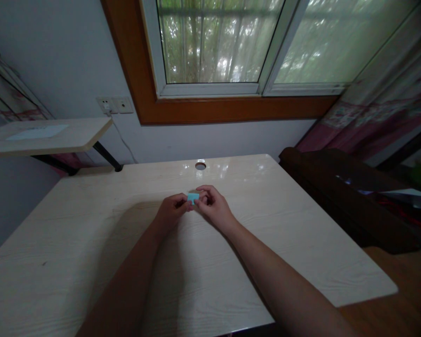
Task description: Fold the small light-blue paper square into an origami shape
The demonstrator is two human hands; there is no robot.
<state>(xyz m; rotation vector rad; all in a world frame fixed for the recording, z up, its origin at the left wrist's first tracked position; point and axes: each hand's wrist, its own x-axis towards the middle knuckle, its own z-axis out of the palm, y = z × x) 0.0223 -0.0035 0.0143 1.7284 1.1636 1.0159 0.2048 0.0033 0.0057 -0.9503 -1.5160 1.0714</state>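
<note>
A small turquoise piece of folded paper (192,197) is held just above the middle of a pale wooden desk (91,243). My left hand (171,210) pinches its left side with curled fingers. My right hand (213,206) grips its right side, fingers bent over the top edge. Both hands meet at the paper, and most of it is hidden by my fingers.
A round cable hole (200,165) sits at the desk's far edge. A side shelf (45,135) juts out at the left under a wall socket (115,105). Dark wooden furniture (340,187) stands to the right, below a window (231,47).
</note>
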